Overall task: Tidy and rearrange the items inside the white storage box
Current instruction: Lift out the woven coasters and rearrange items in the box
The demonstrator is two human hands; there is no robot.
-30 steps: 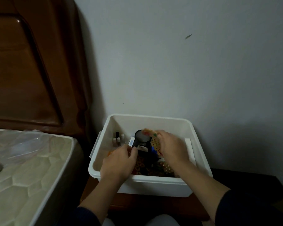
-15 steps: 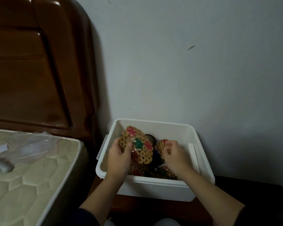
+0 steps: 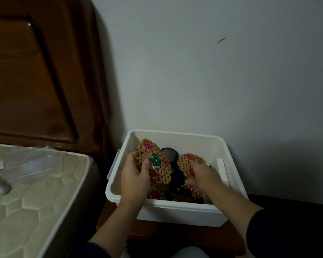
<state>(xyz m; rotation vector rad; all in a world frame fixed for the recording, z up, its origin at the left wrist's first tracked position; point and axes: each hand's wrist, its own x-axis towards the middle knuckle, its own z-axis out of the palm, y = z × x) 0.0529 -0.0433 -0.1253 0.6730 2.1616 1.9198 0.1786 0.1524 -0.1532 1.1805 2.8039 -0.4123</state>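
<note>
The white storage box (image 3: 175, 208) stands on a low wooden cabinet against the wall. My left hand (image 3: 135, 178) grips a large woven mat (image 3: 156, 161) of tan, red and green beads, held upright over the box's left half. My right hand (image 3: 201, 175) holds a smaller woven mat (image 3: 187, 163) of the same pattern above the right half. Between the two mats a black round container (image 3: 169, 155) stands inside the box. More woven mats (image 3: 177, 195) lie on the box's floor, partly hidden by my hands.
A flat white piece (image 3: 222, 171) leans along the box's right inner wall. A mattress (image 3: 26, 198) with clear plastic wrap (image 3: 32, 164) lies to the left, a dark wooden headboard (image 3: 35, 75) behind it. The wooden cabinet top (image 3: 175, 237) shows under the box.
My left hand has lifted the large woven mat out of the box and holds it upright. My right hand has kept hold of the smaller mat. The view has tilted slightly.
</note>
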